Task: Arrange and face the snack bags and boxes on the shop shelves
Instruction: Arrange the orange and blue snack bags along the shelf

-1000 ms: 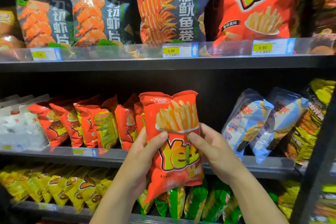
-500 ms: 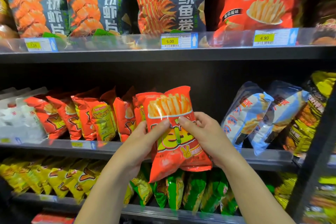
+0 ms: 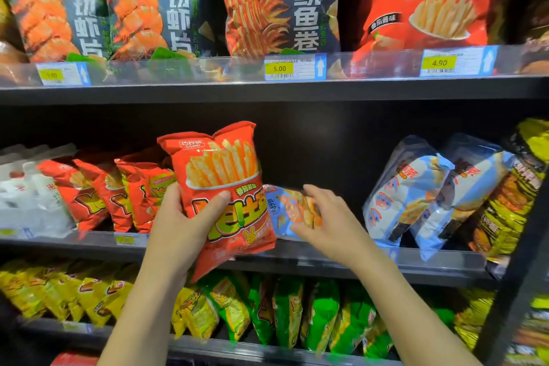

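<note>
Around red bag (image 3: 228, 175), blue bag (image 3: 277, 217): hands (image 3: 181, 223)

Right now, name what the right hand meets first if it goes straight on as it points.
The blue snack bag lying on the middle shelf: the right hand seems to curl round it, though blur hides the exact contact.

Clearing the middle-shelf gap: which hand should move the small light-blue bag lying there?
Right. The right hand grips the small light-blue snack bag in the gap on the middle shelf, while the left hand is occupied holding the red foil fries bag.
</note>
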`<state>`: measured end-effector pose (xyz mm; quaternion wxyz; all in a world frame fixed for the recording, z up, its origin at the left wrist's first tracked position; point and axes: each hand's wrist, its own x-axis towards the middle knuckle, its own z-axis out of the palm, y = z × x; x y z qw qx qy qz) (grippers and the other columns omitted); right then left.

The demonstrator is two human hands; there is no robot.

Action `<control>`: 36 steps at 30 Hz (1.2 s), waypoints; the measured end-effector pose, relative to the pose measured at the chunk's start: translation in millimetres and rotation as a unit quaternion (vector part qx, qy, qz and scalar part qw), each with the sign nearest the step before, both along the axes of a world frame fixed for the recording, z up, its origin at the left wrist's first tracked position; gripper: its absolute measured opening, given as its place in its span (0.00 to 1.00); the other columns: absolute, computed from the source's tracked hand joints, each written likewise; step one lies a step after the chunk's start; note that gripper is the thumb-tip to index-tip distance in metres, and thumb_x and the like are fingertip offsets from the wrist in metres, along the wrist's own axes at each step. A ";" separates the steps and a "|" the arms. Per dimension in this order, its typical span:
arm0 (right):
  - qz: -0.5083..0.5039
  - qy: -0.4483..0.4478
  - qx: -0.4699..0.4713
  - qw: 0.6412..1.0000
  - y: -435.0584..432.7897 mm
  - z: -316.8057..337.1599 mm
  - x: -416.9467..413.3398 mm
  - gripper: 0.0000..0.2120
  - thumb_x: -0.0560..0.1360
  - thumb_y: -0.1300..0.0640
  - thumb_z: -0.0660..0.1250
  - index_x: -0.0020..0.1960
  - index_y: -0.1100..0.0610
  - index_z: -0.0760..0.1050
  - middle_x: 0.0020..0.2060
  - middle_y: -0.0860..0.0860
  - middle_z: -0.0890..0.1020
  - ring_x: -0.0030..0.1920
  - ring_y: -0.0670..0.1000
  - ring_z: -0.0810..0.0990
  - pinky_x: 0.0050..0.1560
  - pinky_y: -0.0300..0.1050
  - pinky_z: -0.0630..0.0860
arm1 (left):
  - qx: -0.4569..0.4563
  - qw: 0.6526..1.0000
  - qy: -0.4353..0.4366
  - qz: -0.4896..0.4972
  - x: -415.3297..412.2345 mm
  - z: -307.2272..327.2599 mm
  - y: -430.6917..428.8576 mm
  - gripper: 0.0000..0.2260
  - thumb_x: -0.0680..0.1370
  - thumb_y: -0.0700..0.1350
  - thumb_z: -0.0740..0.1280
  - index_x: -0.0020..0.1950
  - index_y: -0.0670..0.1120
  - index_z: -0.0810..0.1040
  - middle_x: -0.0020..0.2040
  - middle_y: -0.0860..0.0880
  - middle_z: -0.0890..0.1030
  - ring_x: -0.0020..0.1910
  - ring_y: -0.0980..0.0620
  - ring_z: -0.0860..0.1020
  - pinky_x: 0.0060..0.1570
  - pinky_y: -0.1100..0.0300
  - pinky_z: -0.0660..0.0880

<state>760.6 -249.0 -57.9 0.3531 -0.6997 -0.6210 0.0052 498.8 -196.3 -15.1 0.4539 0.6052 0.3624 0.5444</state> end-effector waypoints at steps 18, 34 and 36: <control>-0.039 -0.018 0.073 0.996 24.8 -8.9 -1.0 0.33 0.75 0.54 0.74 0.77 0.47 0.67 0.72 0.43 0.73 0.68 0.50 0.72 0.64 0.47 0.71 | 0.000 1.000 0.015 0.020 -8.0 -5.0 7.9 0.26 0.69 0.61 0.77 0.64 0.59 0.78 0.57 0.56 0.86 0.53 0.52 0.86 0.53 0.44 0.84; -0.057 0.175 0.262 0.947 -33.7 26.6 30.1 0.25 0.77 0.55 0.75 0.65 0.34 0.69 0.61 0.40 0.79 0.62 0.45 0.77 0.60 0.47 0.77 | 0.045 0.993 0.073 0.086 120.4 -10.8 18.6 0.25 0.71 0.57 0.80 0.60 0.53 0.71 0.51 0.58 0.80 0.52 0.50 0.82 0.53 0.50 0.80; -0.058 0.169 0.263 0.948 -37.0 26.8 31.3 0.26 0.77 0.56 0.75 0.63 0.31 0.67 0.59 0.39 0.78 0.61 0.45 0.77 0.57 0.42 0.75 | 0.044 0.991 0.078 0.103 132.0 -14.2 21.7 0.26 0.71 0.57 0.80 0.60 0.51 0.70 0.52 0.56 0.80 0.52 0.49 0.81 0.50 0.51 0.79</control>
